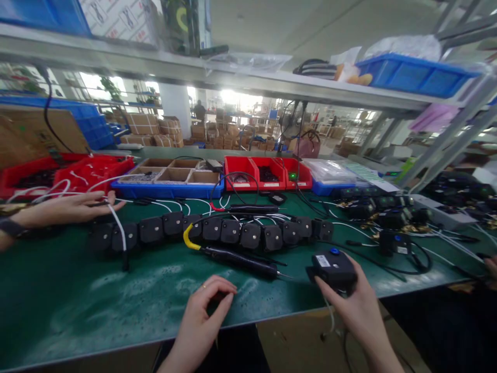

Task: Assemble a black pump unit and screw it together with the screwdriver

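Observation:
My right hand (359,298) grips a black box-shaped device (334,268) at the bench's front edge. A blue button and a white label show on the device, and a pale cable hangs below it. My left hand (207,311) rests low over the green bench, fingers curled to the thumb, with nothing visible in them. Between and beyond my hands lies a black electric screwdriver (240,260) with a yellow cord end. Behind it runs a row of several black housings (250,235) with white cables. A second black screwdriver (254,209) lies farther back.
A co-worker's hand (83,207) reaches in from the left, by a white cable (121,228). Red bins (240,173) and a blue divided tray (166,190) line the back. More black devices (394,242) and cables crowd the right. A shelf (252,77) spans overhead.

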`<state>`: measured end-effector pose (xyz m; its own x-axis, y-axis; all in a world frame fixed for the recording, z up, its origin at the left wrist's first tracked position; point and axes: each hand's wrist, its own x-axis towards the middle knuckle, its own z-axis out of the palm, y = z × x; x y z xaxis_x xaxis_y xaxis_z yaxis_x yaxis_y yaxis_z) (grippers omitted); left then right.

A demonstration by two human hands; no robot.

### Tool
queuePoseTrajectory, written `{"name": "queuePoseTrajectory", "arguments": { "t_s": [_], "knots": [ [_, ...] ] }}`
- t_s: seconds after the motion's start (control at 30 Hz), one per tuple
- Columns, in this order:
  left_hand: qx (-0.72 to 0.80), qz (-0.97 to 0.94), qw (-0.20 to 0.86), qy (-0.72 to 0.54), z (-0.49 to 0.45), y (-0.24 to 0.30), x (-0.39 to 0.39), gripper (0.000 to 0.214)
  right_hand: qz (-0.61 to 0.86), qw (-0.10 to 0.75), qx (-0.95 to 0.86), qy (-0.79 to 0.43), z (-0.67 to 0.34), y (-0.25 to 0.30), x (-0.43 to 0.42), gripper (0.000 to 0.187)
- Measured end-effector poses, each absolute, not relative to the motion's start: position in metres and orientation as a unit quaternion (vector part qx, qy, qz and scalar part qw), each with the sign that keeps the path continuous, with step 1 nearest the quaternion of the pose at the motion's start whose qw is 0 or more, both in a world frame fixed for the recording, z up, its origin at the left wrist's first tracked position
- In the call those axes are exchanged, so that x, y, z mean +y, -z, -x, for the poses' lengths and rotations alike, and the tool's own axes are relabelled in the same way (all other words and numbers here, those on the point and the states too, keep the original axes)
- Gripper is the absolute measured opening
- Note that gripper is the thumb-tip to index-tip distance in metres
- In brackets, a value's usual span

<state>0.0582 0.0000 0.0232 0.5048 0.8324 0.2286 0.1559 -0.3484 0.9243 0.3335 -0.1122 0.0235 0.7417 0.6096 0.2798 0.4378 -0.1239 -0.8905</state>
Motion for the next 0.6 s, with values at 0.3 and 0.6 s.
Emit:
{"name": "queuePoseTrajectory", "arguments": {
  "t_s": [0.3, 0.6],
  "knots": [
    [0.302, -0.695, 0.546, -0.358, -0.043, -0.035, -0.010, 0.061, 0.512, 0.657, -0.335, -0.440, -0.212, -0.014, -0.088, 0.074],
    [0.369, -0.680, 0.454, -0.441, -0.015, -0.026, -0.007, 0.067, 0.439, 0.571, -0.364, -0.591, -0.163, -0.014, -0.036, 0.074]
  ]
}}
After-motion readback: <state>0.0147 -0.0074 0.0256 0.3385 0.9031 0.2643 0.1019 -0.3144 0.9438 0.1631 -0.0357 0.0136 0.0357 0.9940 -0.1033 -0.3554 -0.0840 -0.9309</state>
